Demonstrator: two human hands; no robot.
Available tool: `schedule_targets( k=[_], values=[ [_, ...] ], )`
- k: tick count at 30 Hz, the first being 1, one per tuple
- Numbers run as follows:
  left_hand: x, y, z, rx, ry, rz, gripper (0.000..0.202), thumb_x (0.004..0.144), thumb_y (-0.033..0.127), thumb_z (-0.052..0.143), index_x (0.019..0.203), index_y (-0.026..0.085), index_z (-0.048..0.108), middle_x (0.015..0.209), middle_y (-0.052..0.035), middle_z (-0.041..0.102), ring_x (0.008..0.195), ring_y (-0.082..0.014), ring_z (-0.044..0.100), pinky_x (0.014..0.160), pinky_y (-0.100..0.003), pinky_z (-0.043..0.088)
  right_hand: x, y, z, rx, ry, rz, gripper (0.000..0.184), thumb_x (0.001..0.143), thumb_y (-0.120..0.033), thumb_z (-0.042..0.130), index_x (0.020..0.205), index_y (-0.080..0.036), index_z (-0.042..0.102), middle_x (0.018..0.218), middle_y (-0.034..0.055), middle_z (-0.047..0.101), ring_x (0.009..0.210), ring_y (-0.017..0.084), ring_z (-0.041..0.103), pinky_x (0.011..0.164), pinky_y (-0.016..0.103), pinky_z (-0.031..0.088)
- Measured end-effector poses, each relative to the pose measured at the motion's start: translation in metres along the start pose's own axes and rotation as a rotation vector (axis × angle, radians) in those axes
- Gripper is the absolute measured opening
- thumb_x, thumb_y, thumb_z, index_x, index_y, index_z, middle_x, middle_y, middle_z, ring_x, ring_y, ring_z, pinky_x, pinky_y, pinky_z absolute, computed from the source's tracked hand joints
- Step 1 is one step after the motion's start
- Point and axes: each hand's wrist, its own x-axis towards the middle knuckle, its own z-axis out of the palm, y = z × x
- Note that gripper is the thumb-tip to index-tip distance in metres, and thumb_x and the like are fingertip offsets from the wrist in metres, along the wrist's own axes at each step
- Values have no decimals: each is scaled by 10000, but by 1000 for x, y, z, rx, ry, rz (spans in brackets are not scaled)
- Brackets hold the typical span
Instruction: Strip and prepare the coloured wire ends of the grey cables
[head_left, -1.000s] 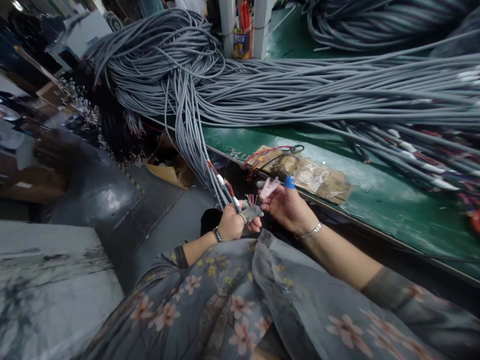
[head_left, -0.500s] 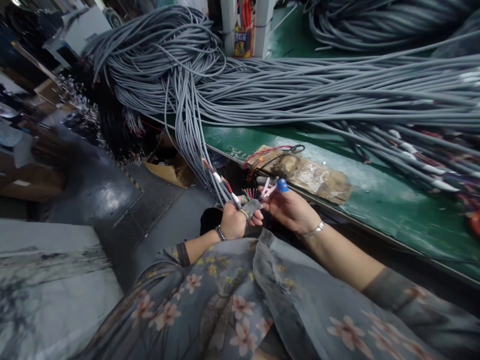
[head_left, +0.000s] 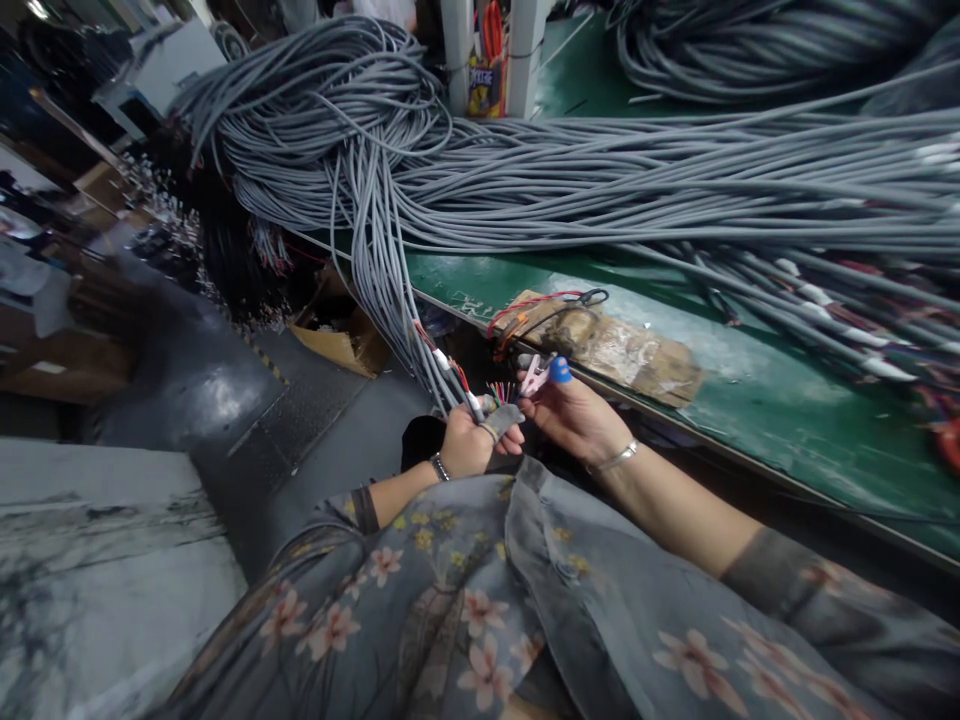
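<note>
My left hand (head_left: 466,445) is closed around the end of a grey cable, with a grey cover on its thumb (head_left: 504,422). Thin coloured wires (head_left: 501,392) fan upward from the cable end above that thumb. Beside them, white-wrapped cable ends with red wires (head_left: 459,380) lie against the hand. My right hand (head_left: 581,418) wears a blue cap (head_left: 559,370) on a fingertip. It pinches a small pink clip (head_left: 534,376), shaped like a clothes peg, close to the wires. Its fingertips are partly hidden.
A thick bundle of grey cables (head_left: 525,190) crosses the green table (head_left: 787,440) and hangs over its edge. A worn wooden block (head_left: 637,355) with red and black leads lies at the edge. An open cardboard box (head_left: 337,345) stands below on the floor.
My right hand and the pink clip have moved slightly left, closer to the coloured wires. The left hand keeps its hold, and the white-wrapped ends have shifted slightly right and down.
</note>
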Motion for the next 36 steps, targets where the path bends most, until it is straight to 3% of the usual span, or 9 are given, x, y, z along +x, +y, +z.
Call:
schedule_targets(
  k=[9, 15, 20, 24, 28, 31, 36],
  values=[
    [1, 3, 3, -11, -7, 4, 503, 632, 627, 688, 577, 159, 511, 491, -12, 594, 383, -86, 530, 384, -189, 362, 0, 0, 5, 20, 13, -22, 280, 634, -475, 811, 736, -249, 681, 708, -35, 692, 610, 108, 609, 531, 211, 509],
    [-1, -1, -1, -37, 9, 36, 488, 658, 626, 675, 640, 153, 555, 509, -4, 602, 382, -81, 527, 384, -186, 375, -6, -3, 9, 61, 3, 49, 362, 656, -598, 739, 688, -242, 684, 723, -18, 699, 621, 103, 614, 527, 194, 511],
    [-5, 1, -8, -10, 61, 123, 482, 664, 624, 677, 655, 155, 568, 507, 3, 598, 381, -74, 524, 376, -176, 379, -9, -8, 6, 0, -68, 80, 380, 686, -624, 697, 737, -246, 702, 777, -1, 713, 631, 103, 620, 548, 199, 522],
    [-6, 13, -7, 41, 125, 188, 464, 647, 595, 708, 628, 154, 563, 488, 9, 590, 379, -82, 534, 372, -174, 389, -8, -8, 6, -58, -58, -20, 371, 582, -564, 804, 759, -252, 708, 736, -18, 696, 637, 94, 616, 529, 168, 509],
    [-3, 20, -3, 100, 126, 285, 455, 640, 574, 724, 590, 152, 561, 488, 1, 595, 402, -97, 558, 393, -186, 417, -7, -3, 5, -131, 3, -108, 438, 552, -603, 799, 737, -217, 705, 664, -13, 656, 583, 84, 571, 503, 164, 490],
    [0, 17, -2, 167, 138, 371, 441, 669, 568, 705, 590, 154, 573, 488, -1, 594, 407, -96, 552, 406, -195, 423, -7, -1, 3, -179, 34, -162, 454, 564, -625, 778, 711, -204, 691, 620, -20, 626, 547, 74, 534, 487, 161, 470],
    [6, 3, -6, 342, 169, 456, 411, 716, 530, 685, 586, 155, 578, 522, -7, 594, 455, -92, 539, 447, -207, 422, -7, -2, 3, -144, 20, -128, 407, 551, -581, 810, 716, -229, 688, 634, -34, 630, 563, 84, 564, 512, 181, 491]
  ],
)
